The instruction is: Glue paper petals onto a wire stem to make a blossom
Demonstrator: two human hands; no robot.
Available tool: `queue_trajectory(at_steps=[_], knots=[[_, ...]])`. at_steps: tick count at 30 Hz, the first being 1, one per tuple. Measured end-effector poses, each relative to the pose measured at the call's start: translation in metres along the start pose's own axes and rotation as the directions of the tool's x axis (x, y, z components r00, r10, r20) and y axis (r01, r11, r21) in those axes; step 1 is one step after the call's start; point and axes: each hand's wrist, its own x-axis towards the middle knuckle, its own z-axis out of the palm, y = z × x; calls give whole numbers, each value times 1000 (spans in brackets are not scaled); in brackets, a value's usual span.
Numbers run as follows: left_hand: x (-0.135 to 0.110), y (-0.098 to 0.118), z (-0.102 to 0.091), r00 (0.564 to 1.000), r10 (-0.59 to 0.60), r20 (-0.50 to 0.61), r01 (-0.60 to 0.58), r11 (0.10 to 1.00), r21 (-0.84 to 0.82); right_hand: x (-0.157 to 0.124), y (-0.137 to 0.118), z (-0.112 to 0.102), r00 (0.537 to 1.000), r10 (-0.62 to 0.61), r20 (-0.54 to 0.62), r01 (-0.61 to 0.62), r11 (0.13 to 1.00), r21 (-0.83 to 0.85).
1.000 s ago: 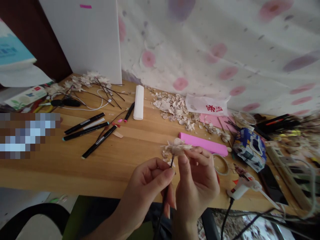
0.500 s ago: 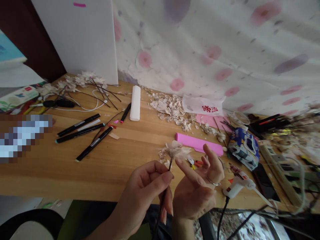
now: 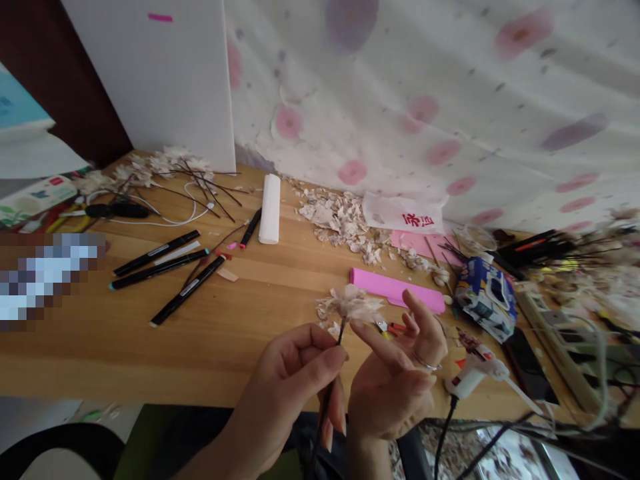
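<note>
My left hand (image 3: 295, 373) pinches a thin dark stem (image 3: 325, 407) topped by a pale paper flower (image 3: 351, 304), held upright above the near edge of the wooden table (image 3: 240, 313). Just right of it, my right hand (image 3: 397, 373) has its fingers spread apart; the index fingertip reaches up to the underside of the flower. A ring sits on one of its fingers. Nothing is held in the right hand.
A pink paper roll (image 3: 397, 290) and a white glue gun (image 3: 475, 373) lie right of the hands. A pile of pale petal scraps (image 3: 345, 223), a white paper roll (image 3: 271, 208) and black markers (image 3: 165, 263) lie further back and left. A power strip (image 3: 555, 333) sits at right.
My right hand let go of the flower head and opened its fingers, dropping slightly to the right. The left hand kept its pinch on the stem.
</note>
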Motion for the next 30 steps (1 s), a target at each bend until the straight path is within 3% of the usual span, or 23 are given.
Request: queue_trajectory(at_steps=[6, 11, 16, 20, 30], knots=[[1, -1, 1, 1000, -2, 15, 2, 1000, 8, 0, -4, -3, 1000, -13, 26, 14, 1000, -26], [0, -3, 1, 1000, -9, 9, 9, 1000, 4, 5, -16, -11, 987, 120, 102, -118, 993, -31], [-2, -3, 1, 1000, -6, 18, 6, 1000, 22, 5, -10, -5, 999, -6, -32, 5, 999, -40], [-3, -3, 2, 1000, -8, -8, 9, 999, 36, 4, -9, -2, 996, 29, -86, -32, 999, -40], [-1, -3, 1, 1000, -22, 11, 21, 999, 45, 2, -5, -8, 1000, -23, -18, 21, 996, -83]])
